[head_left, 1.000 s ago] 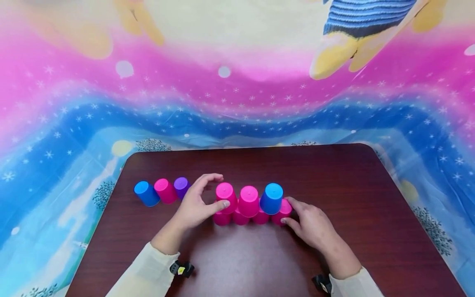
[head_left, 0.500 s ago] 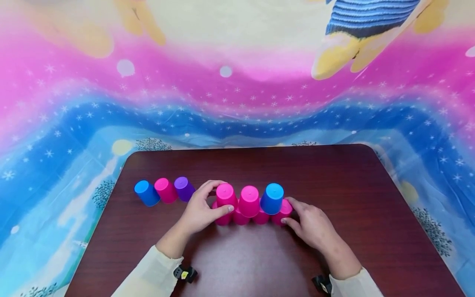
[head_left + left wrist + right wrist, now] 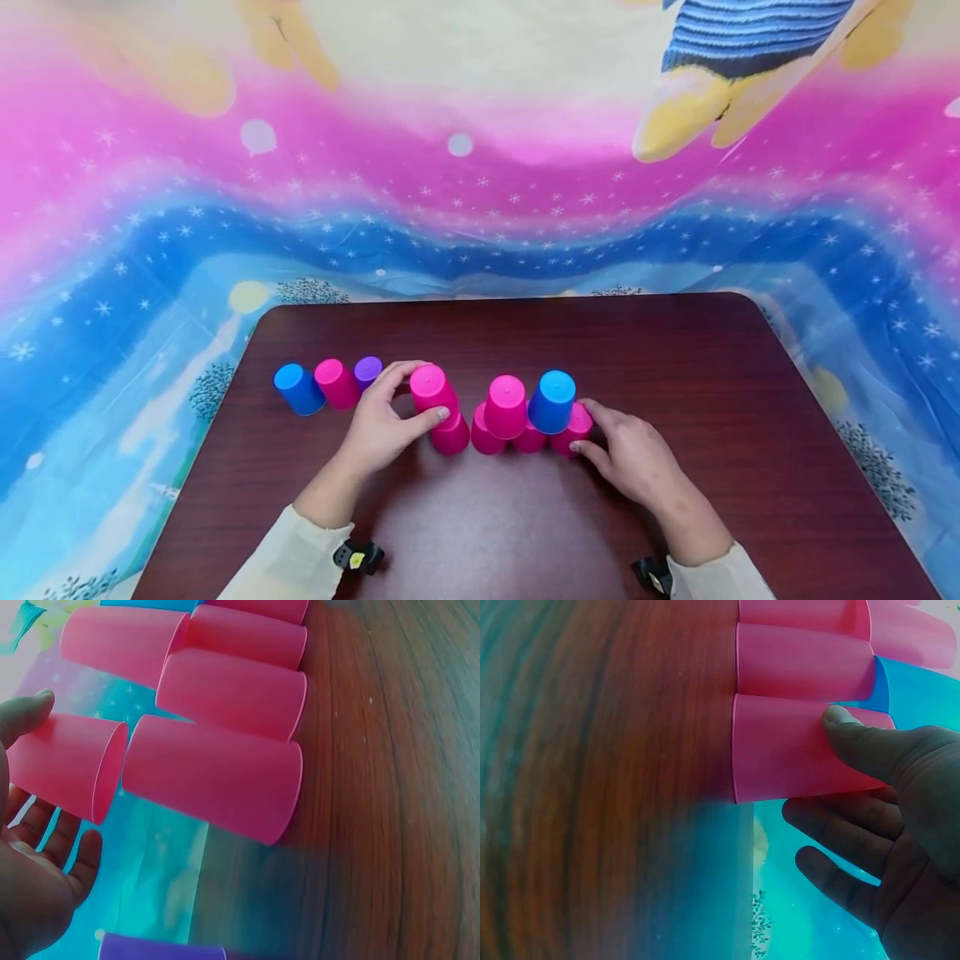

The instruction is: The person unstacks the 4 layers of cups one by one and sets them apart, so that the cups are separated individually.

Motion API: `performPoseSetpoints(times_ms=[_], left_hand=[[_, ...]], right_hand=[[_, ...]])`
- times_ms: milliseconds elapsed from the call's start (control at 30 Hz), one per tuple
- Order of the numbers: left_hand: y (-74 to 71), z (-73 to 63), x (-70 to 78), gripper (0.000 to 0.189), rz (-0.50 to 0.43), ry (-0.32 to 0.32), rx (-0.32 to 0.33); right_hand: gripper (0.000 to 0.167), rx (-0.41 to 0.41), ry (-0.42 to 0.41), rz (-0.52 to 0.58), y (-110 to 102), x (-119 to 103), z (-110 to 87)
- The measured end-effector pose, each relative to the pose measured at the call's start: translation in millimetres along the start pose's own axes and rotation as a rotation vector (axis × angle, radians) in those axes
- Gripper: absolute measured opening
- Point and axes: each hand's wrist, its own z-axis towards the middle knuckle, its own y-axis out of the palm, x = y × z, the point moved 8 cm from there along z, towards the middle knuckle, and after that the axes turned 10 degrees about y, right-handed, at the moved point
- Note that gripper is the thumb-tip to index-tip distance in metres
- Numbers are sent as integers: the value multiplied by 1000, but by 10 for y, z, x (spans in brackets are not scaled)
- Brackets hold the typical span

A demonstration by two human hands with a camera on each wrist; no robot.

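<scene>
In the head view my left hand (image 3: 386,425) grips an upside-down pink cup (image 3: 429,387) between thumb and fingers. This cup leans left over the base of the leftmost lower pink cup (image 3: 452,435); in the left wrist view its rim is right at that base. My right hand (image 3: 633,450) holds the rightmost lower pink cup (image 3: 574,429), thumb on the near side, fingers behind. Between them stand more lower pink cups (image 3: 487,432), all upside down. On top of the row sit an upper pink cup (image 3: 506,408) and a blue cup (image 3: 552,402).
Left of my left hand, a blue cup (image 3: 298,390), a pink cup (image 3: 337,385) and a purple cup (image 3: 368,372) stand upside down on the dark wooden table (image 3: 675,358). A patterned cloth (image 3: 480,200) hangs behind the table's far edge.
My left hand closed on the upper left pink cup and shifted it leftward, leaving a gap beside the middle upper cup. My right hand has stayed at its cup.
</scene>
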Motion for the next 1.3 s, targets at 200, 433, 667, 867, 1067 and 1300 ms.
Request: performPoseSetpoints(times_ms=[200,433,667,867,1067,1300], left_hand=[[-169,-89,-71,70,33,-19,42],[-340,-190,-164,71,58,-61,88],[-455,-338,-317,74,82,-134,119],[-539,-486,-507,76,134,-202,135],[-570,-590,-674,73,169,-229,136],[-579,-658,-836,73,182,-268,149]], right_hand=[[73,-3,-2,-5,-8,3,3],[72,8,-5,-15,-25,-3,2],[71,11,-10,-16,-25,-14,3],[72,8,-10,-20,-23,-11,5],[72,4,-9,-21,-27,-15,3],[73,-2,1,-25,-7,-12,1]])
